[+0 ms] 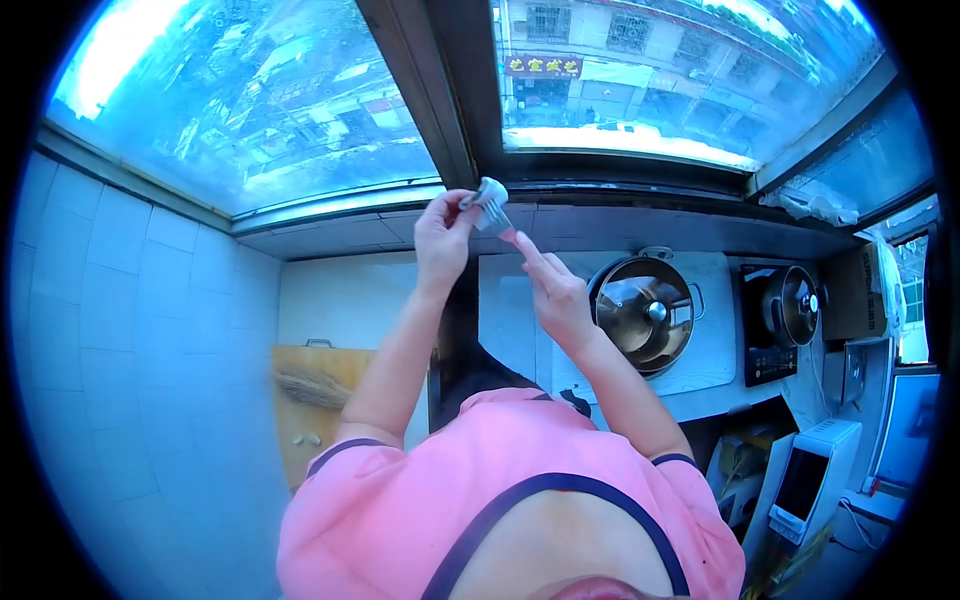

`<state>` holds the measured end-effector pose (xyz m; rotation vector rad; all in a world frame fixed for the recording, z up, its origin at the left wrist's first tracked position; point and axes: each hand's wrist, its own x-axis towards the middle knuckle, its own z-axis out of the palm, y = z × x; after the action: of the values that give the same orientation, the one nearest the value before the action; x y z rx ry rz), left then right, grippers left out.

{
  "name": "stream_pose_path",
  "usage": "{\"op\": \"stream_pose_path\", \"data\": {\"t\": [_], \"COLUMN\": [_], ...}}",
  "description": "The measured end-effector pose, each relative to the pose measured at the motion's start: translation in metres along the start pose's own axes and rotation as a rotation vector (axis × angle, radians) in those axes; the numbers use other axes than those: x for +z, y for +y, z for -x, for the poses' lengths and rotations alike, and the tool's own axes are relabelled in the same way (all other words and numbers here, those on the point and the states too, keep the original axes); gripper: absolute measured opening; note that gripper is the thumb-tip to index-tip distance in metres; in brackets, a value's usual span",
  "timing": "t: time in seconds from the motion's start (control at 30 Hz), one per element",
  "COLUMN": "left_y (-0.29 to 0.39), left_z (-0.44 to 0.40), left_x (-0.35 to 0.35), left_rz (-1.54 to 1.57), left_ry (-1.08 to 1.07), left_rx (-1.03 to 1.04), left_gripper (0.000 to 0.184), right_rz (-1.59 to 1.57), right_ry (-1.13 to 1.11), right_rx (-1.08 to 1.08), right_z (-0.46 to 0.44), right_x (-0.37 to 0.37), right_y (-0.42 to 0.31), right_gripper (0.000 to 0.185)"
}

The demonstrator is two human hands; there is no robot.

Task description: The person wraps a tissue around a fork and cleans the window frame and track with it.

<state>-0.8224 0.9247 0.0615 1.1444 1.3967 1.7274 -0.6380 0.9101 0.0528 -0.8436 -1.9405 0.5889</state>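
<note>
Cool blue daylight comes through the windows between ten and two o'clock, burning out to white glare at ten. The window post near twelve stands dark against it, and the street outside looks hazy. The tiled wall at nine carries a bluish veil; the glass lid at three shows reflections. Fisheye distortion bows straight lines towards the black corners, and fine detail is soft.
</note>
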Motion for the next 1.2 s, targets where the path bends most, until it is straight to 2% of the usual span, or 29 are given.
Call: {"op": "stream_pose_path", "data": {"t": [0.03,0.07,0.13,0.17,0.23,0.43,0.57,0.63,0.73,0.87,1.0,1.07,1.1,1.13,1.17,1.2], "left_y": [0.005,0.010,0.019,0.020,0.023,0.020,0.018,0.028,0.056,0.125,0.115,0.077,0.057,0.049,0.043,0.048], "left_z": [-0.008,-0.017,-0.036,-0.044,-0.058,-0.066,-0.074,-0.083,-0.096,-0.119,-0.117,-0.102,-0.092,-0.090,-0.092,-0.095], "left_x": [-0.006,-0.012,-0.021,-0.023,-0.026,-0.022,-0.021,-0.020,-0.023,-0.018,-0.024,-0.030,-0.029,-0.023,-0.022,-0.022], "left_rz": [-0.005,-0.009,-0.040,-0.038,-0.037,0.003,0.163,0.280,0.155,0.029,0.030,-0.100,-0.092,-0.080,0.068,0.064], "left_ry": [0.040,0.050,0.090,0.095,0.137,0.228,0.238,0.235,0.200,0.202,0.147,0.187,0.219,0.247,0.234,0.235], "left_rx": [0.009,0.031,0.083,0.087,0.149,0.065,0.002,0.009,0.066,0.252,0.307,0.235,0.183,0.142,0.183,0.180], "left_gripper": [0.013,0.013,0.013,0.013,0.014,0.019,0.017,0.015,0.014,0.018,0.020,0.019,0.019,0.020,0.020,0.020], "right_rz": [-0.058,-0.059,-0.301,-0.301,-0.332,-0.322,-0.340,-0.349,-0.354,-0.376,-0.451,-0.414,-0.449,-0.420,-0.414,-0.414], "right_ry": [-0.017,-0.020,0.049,0.045,-0.023,0.005,0.034,0.117,0.090,0.126,0.088,-0.013,0.028,0.014,0.015,0.007], "right_rx": [0.057,0.049,0.117,0.111,0.314,0.364,0.362,0.274,0.243,0.104,0.094,0.204,0.169,0.231,0.216,0.214], "right_z": [-0.009,-0.018,-0.040,-0.048,-0.068,-0.082,-0.085,-0.095,-0.115,-0.164,-0.164,-0.137,-0.124,-0.117,-0.122,-0.124], "right_x": [0.006,0.016,0.034,0.039,0.046,0.080,0.093,0.098,0.089,0.059,0.055,0.072,0.085,0.085,0.085,0.081], "right_y": [-0.006,-0.006,-0.005,-0.006,-0.012,0.008,0.019,0.020,0.012,-0.020,-0.011,0.010,0.026,0.025,0.031,0.026], "right_gripper": [0.041,0.041,0.028,0.028,0.020,0.015,0.014,0.012,0.012,0.009,0.009,0.009,0.009,0.009,0.009,0.009]}}
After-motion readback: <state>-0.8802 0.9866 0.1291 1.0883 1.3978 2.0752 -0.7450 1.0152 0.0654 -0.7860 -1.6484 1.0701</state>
